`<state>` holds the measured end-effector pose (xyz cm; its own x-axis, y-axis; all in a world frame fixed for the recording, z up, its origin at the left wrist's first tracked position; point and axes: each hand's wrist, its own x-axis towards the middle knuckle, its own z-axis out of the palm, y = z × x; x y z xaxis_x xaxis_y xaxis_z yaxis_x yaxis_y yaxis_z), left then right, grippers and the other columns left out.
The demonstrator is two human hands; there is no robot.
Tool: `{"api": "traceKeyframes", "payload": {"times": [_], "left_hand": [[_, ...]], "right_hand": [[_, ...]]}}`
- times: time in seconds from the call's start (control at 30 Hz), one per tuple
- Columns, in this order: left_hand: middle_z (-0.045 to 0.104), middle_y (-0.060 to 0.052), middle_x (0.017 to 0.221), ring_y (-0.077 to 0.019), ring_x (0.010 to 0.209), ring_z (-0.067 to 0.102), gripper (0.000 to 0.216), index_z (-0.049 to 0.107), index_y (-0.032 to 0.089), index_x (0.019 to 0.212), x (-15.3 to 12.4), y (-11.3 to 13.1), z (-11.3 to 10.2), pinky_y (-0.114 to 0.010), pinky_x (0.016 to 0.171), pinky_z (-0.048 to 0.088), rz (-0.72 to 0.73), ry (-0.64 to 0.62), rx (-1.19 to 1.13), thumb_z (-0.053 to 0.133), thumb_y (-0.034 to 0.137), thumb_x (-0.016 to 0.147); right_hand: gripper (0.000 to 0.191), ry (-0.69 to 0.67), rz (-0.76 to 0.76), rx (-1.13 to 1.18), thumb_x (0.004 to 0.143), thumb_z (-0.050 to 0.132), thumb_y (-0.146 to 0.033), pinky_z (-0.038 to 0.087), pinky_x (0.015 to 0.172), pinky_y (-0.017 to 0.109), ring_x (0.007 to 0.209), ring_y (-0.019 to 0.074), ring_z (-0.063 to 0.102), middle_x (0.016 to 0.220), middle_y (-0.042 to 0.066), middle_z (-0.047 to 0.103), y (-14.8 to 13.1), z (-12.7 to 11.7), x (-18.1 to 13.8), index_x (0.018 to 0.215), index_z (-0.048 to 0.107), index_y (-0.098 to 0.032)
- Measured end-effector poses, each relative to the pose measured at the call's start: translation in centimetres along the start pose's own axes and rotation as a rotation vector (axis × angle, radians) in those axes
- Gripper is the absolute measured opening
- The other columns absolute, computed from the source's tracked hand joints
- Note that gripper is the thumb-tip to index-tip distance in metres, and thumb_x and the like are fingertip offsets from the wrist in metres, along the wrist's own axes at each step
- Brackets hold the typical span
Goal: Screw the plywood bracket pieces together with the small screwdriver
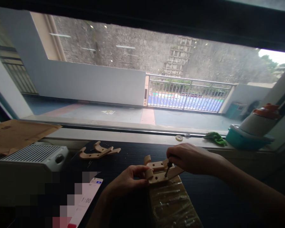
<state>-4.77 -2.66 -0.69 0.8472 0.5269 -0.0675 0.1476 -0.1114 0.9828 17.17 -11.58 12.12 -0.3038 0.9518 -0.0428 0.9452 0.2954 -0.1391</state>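
My left hand [130, 180] grips the curled left end of a pale wooden hook-shaped piece [160, 177] with drilled holes. A second similar wooden strip [158, 165] lies just behind it. My right hand [186, 158] is closed around the top of a dark screwdriver [168, 169], which points down with its tip at a hole in the nearer piece. Beneath the wood is a brown block wrapped in shiny clear plastic [172, 202]. Back left on the table, more curved wooden pieces [97, 153] lie apart from both hands.
On the dark table [130, 152], a phone [86, 199] lies at the left, partly pixelated. A white slatted box [38, 155] carries a brown envelope [19, 133]. Along the windowsill are a tape roll [179, 138], a green cloth [215, 138] and a teal container [244, 139].
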Motion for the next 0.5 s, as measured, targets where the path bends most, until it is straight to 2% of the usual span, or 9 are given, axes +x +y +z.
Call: {"api": "traceKeyframes", "payload": {"times": [0.23, 0.4, 0.5], "left_hand": [[0.066, -0.006, 0.1, -0.0253, 0.096, 0.058, 0.045, 0.066, 0.015, 0.107, 0.1, 0.0, 0.0, -0.03, 0.084, 0.044, 0.01, -0.025, -0.036, 0.07, 0.044, 0.073], [0.065, -0.006, 0.103, -0.0252, 0.098, 0.058, 0.045, 0.064, 0.016, 0.111, 0.1, -0.1, -0.1, -0.031, 0.085, 0.044, 0.028, -0.06, -0.071, 0.069, 0.043, 0.076], [0.066, -0.006, 0.1, -0.0247, 0.095, 0.058, 0.046, 0.065, 0.016, 0.109, 0.2, -0.3, -0.1, -0.031, 0.084, 0.044, 0.018, -0.03, -0.028, 0.069, 0.045, 0.074]], "right_hand": [[0.027, 0.003, 0.025, 0.018, 0.093, 0.039, -0.03, 0.039, 0.061, 0.033, 0.07, 0.0198, 0.06, 0.079, 0.005, 0.069, -0.2, -0.3, 0.1, 0.087, 0.065, -0.027], [0.026, -0.023, 0.011, -0.007, 0.088, 0.047, -0.03, 0.038, 0.063, 0.032, 0.074, 0.0206, 0.061, 0.084, 0.004, 0.07, 0.4, -0.8, 0.0, 0.106, 0.064, -0.027], [0.025, -0.051, -0.023, 0.022, 0.088, 0.045, -0.026, 0.039, 0.064, 0.031, 0.074, 0.0186, 0.061, 0.085, 0.002, 0.07, 0.5, -1.1, -0.1, 0.099, 0.067, -0.028]]}}
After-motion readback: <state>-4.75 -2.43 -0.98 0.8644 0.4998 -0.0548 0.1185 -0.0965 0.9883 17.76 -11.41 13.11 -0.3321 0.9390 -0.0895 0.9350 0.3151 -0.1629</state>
